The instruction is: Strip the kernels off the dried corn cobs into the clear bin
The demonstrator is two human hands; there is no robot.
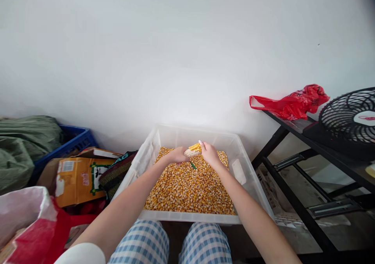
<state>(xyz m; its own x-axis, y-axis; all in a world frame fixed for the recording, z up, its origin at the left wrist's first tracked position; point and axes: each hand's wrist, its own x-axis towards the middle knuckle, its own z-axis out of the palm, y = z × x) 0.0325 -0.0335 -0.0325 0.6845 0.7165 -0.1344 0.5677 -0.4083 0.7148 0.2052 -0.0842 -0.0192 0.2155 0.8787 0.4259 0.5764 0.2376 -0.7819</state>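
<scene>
Between my two hands is a corn cob (193,150), part of it still covered in yellow kernels and part stripped to a pale core. My left hand (178,155) grips its left end, fingers closed around it. At the other end my right hand (208,152) is closed on the cob, the thumb lying on the kernels. Both hands are over a clear plastic bin (190,216) that holds a deep layer of loose corn kernels (190,189). A small green piece (193,165) lies on the kernels just below the cob.
On the right, a black metal-framed table (293,131) carries a red plastic bag (295,103) and a black fan (348,115). To the left are a blue crate (77,143), a yellow cardboard box (74,178) and a red-and-white bag (35,229). A white wall (187,53) rises behind the bin.
</scene>
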